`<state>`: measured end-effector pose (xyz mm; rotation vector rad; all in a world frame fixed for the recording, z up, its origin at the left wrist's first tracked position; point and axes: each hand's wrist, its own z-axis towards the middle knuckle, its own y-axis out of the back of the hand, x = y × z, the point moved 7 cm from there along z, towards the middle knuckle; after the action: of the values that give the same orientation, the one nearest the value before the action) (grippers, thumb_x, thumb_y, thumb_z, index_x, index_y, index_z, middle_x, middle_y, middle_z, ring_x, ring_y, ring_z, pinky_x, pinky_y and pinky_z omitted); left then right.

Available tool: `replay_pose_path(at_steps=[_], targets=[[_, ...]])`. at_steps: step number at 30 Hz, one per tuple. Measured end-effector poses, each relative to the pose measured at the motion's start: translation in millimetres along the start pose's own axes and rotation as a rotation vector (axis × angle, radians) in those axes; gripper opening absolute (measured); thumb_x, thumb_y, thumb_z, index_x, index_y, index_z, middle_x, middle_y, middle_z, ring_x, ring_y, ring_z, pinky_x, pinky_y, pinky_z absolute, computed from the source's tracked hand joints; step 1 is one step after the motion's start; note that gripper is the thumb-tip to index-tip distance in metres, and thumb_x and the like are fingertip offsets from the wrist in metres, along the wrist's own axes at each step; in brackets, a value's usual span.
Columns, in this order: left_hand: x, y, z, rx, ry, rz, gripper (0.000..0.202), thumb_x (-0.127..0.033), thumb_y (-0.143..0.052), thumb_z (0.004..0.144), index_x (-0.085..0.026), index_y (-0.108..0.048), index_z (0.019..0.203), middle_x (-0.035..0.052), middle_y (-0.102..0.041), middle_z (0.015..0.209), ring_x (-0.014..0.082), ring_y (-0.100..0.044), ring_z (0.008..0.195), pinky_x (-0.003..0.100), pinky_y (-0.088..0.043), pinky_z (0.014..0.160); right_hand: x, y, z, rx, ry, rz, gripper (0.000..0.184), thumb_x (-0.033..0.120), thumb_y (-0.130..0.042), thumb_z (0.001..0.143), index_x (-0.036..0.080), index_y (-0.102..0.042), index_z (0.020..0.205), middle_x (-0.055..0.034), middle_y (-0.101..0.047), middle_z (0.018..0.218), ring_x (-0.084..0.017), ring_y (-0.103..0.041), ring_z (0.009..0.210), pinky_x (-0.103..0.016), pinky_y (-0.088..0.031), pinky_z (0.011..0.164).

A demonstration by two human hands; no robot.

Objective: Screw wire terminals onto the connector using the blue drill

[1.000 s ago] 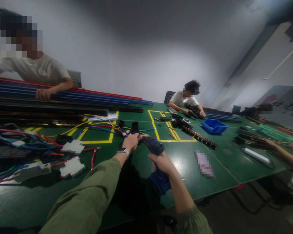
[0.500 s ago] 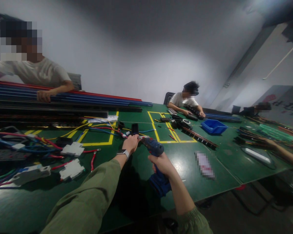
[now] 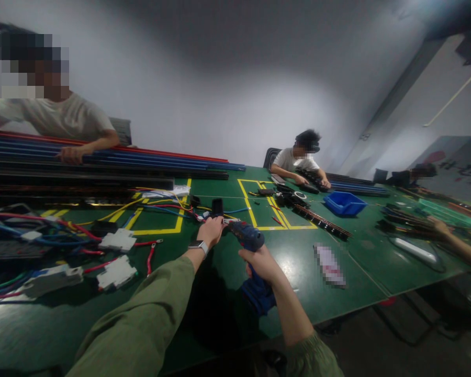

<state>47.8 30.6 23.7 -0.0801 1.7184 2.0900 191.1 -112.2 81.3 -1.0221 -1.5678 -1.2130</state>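
Observation:
My right hand (image 3: 262, 263) is closed round the grip of a blue cordless screwdriver (image 3: 249, 238), whose battery base (image 3: 259, 296) sits low near the green table (image 3: 298, 262). The tool's nose points left at a small part that my left hand (image 3: 211, 231) holds closed, just in front of a black block (image 3: 217, 206); the part itself is too small to name. A watch (image 3: 198, 245) is on my left wrist, and both arms wear olive sleeves.
White circuit breakers (image 3: 116, 272) with red, blue and yellow wires lie at the left. Long red, blue and black rails (image 3: 102, 162) run along the far left under a person's hand. A blue bin (image 3: 344, 203), black strips and other people sit beyond and to the right.
Both of my hands and the screwdriver stay nearly still. A hand at the far right has drawn back a little.

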Motion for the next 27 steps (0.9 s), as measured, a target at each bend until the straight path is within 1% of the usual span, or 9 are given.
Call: replay_pose_path(at_steps=[4,8,12,19,27], targets=[[-0.5,0.9,-0.7,0.017,0.012,-0.005,0.041,-0.046,-0.026,0.094,-0.022,-0.050,0.118,0.0099,-0.059,0.107,0.0211,-0.052,0.101,0.030,-0.042,0.081,-1.5,0.4,-0.4,-0.005,-0.011,0.003,0.028,0.024,-0.057,0.077,0.018,-0.052,0.104,0.0095,-0.044,0.045,-0.012,-0.048,0.033,-0.021,-0.037,0.033],[-2.0,2.9,-1.4,0.009,0.006,-0.010,0.041,-0.045,-0.026,0.095,-0.022,-0.050,0.119,0.0100,-0.059,0.109,0.0211,-0.052,0.103,0.030,-0.041,0.082,-0.6,0.4,-0.7,-0.002,0.010,0.003,0.025,0.026,-0.057,0.078,0.018,-0.052,0.101,0.0093,-0.044,0.046,-0.011,-0.048,0.034,-0.020,-0.035,0.033],[-2.3,3.3,-1.9,0.017,0.011,-0.018,0.041,-0.045,-0.025,0.095,-0.022,-0.050,0.119,0.0098,-0.059,0.109,0.0204,-0.052,0.102,0.030,-0.041,0.083,-0.7,0.8,-0.4,-0.007,0.001,0.008,0.029,0.025,-0.058,0.078,0.018,-0.051,0.105,0.0092,-0.046,0.047,-0.011,-0.048,0.034,-0.020,-0.035,0.033],[-1.8,2.7,-1.1,0.004,0.002,-0.018,0.041,-0.046,-0.025,0.095,-0.023,-0.050,0.117,0.0095,-0.060,0.107,0.0210,-0.052,0.101,0.030,-0.041,0.081,0.1,0.5,-1.2,-0.004,-0.007,0.009,0.031,0.025,-0.058,0.078,0.018,-0.051,0.108,0.0099,-0.044,0.045,-0.012,-0.048,0.034,-0.020,-0.035,0.033],[1.5,-2.0,0.1,-0.014,0.011,-0.020,0.041,-0.045,-0.025,0.095,-0.022,-0.049,0.119,0.0100,-0.060,0.105,0.0210,-0.052,0.102,0.030,-0.041,0.082,1.0,0.3,-2.8,-0.002,-0.031,0.002,0.026,0.024,-0.057,0.078,0.018,-0.052,0.102,0.0104,-0.043,0.042,-0.011,-0.046,0.033,-0.021,-0.035,0.034]])
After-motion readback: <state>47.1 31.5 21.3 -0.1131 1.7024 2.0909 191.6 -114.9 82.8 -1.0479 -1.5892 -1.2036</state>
